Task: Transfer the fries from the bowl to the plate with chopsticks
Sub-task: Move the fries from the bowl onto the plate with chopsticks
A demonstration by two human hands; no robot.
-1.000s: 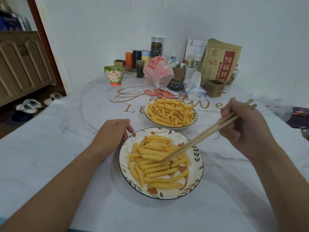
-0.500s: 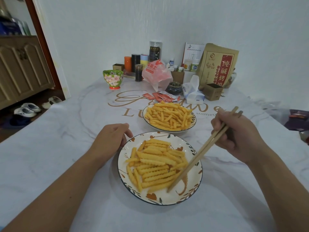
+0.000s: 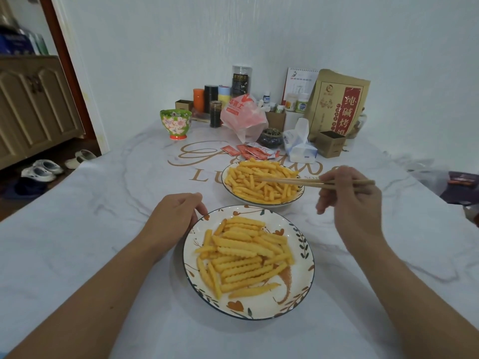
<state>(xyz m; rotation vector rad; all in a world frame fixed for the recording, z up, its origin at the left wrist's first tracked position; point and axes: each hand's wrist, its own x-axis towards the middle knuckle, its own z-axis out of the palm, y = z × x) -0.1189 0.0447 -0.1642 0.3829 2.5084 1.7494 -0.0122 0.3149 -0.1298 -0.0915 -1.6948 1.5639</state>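
Fries (image 3: pixel 261 182) fill the bowl (image 3: pixel 290 202), which sits on the table (image 3: pixel 103 216) at 12 o'clock from the plate (image 3: pixel 298 288); a second heap of fries (image 3: pixel 243 257) already lies on the plate, nearest the person. Both vessels stand close together, rims nearly touching, which keeps each carry short.

Right hand (image 3: pixel 350 200): fingers curled round the chopsticks (image 3: pixel 293 181), gripping them near their thick ends at 3 o'clock from the bowl. The sticks lie almost level and point toward 9 o'clock, their tips over the middle of the bowl's heap. Tips appear close together; whether a fry is pinched between them cannot be told. The low, flat angle probably lets the tips slide under or alongside a single fry rather than stab into the pile.

Left hand (image 3: pixel 176 218): loosely curled, holding nothing, resting on the table at 10 o'clock from the plate, fingertips just at its rim. This placement likely steadies the plate against nudges as fries are dropped onto it.

Stage, as judged: the reach-and-pick phase, with the bowl far from emptied and the task roughly midway.

Background, at 12 o'clock beyond the bowl: sauce packets (image 3: pixel 248 151), a tissue pack (image 3: pixel 298 146), a floral cup (image 3: pixel 176 123), a pink plastic bag (image 3: pixel 243 115) and a brown paper bag (image 3: pixel 337 104), all well apart from the working area.
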